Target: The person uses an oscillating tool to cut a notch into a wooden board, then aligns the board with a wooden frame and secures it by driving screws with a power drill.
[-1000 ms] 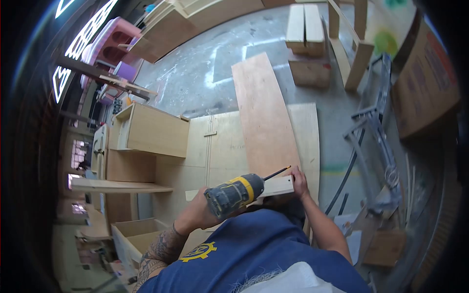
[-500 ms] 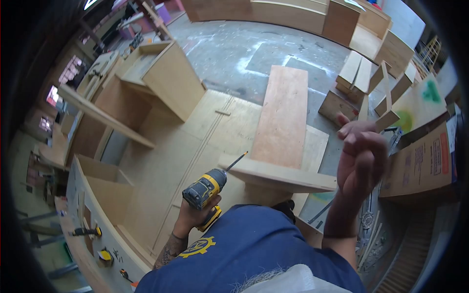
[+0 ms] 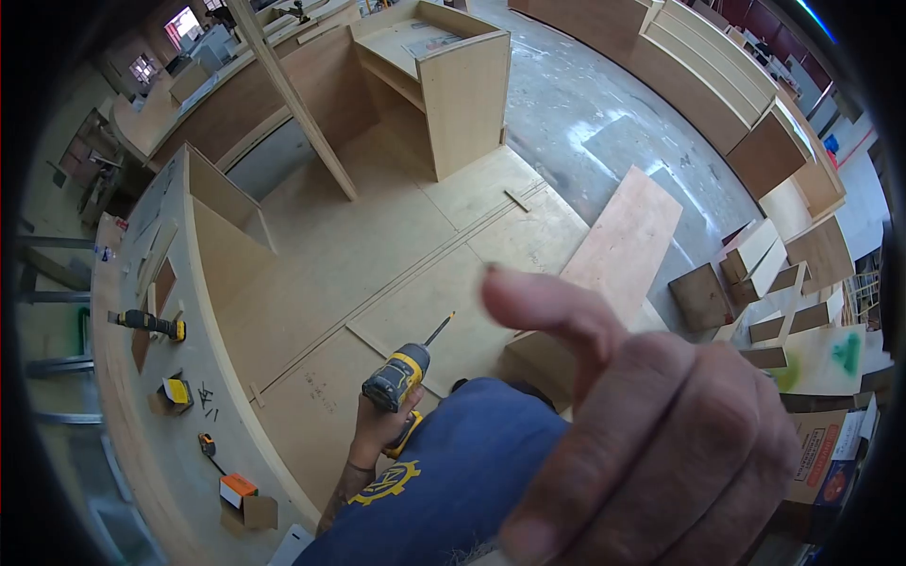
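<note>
My left hand (image 3: 377,424) is closed round the grip of a yellow and black cordless drill driver (image 3: 394,377). The driver's long bit points up and away, over the plywood base panel (image 3: 377,255). Close to the camera, my right hand (image 3: 661,443) fills the lower right, slightly blurred. Its fingers are bent and one digit stretches out to the left; I see nothing held in it. Behind that hand, a wooden piece (image 3: 538,358) is partly hidden, and a pinkish plywood board (image 3: 628,236) lies beyond it.
A curved counter (image 3: 203,292) on the left carries another drill (image 3: 151,324), loose screws (image 3: 208,401), a tape measure (image 3: 207,441) and an open small box (image 3: 247,505). A cabinet (image 3: 467,104) and a leaning post (image 3: 293,104) stand ahead. Wooden boxes (image 3: 700,297) and a carton (image 3: 816,453) are on the right.
My view has turned left. My right hand has come much closer to the camera and now covers the lower right. The driver stays in my left hand.
</note>
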Action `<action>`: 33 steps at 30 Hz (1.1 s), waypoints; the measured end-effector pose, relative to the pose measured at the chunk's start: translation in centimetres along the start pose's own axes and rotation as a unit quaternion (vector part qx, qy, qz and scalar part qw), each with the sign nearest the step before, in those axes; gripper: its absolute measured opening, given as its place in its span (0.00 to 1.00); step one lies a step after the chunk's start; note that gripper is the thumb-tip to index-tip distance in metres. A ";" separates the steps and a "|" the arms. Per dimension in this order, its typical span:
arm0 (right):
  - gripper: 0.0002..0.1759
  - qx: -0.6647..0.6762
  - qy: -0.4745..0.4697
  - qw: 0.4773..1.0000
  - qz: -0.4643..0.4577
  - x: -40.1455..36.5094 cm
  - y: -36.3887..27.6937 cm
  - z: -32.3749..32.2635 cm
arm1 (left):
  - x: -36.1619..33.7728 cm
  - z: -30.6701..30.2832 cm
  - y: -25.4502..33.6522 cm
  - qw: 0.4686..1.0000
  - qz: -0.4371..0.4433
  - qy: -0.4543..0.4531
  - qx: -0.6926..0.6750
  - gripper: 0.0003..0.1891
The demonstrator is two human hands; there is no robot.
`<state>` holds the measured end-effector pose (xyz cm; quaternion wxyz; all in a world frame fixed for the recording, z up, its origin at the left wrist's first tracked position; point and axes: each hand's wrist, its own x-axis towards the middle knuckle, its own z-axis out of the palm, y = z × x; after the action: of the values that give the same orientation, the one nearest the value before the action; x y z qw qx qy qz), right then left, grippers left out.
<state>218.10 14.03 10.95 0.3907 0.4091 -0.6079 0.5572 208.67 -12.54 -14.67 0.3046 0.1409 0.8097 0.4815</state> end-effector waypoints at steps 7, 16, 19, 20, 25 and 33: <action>0.32 0.061 -0.021 0.998 -0.014 1.8 4.3 -0.9 | 2.4 -1.1 -1.8 0.997 -0.049 0.042 -0.036 0.20; 0.39 0.140 0.080 0.981 -0.111 1.8 9.1 -7.4 | 9.4 -2.3 -1.9 0.993 -0.087 0.080 0.008 0.20; 0.41 0.143 0.126 0.972 -0.135 1.8 11.1 -9.3 | 13.3 -2.9 -1.4 0.993 -0.090 0.070 0.025 0.20; 0.42 0.148 0.130 0.970 -0.145 2.0 11.9 -9.9 | 14.3 -3.1 -1.4 0.993 -0.092 0.068 0.028 0.20; 0.46 0.201 0.139 0.954 -0.177 3.0 16.8 -11.0 | 22.0 -4.8 -1.4 0.993 -0.096 0.041 0.047 0.20; 0.36 0.148 0.076 0.986 0.016 3.8 20.3 -11.6 | 37.2 -9.1 -1.1 0.983 -0.051 -0.108 0.140 0.21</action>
<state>198.00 26.24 8.10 0.3620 0.4090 -0.4941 0.6764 174.23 -0.03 -25.69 0.3919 0.1920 0.8372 0.3296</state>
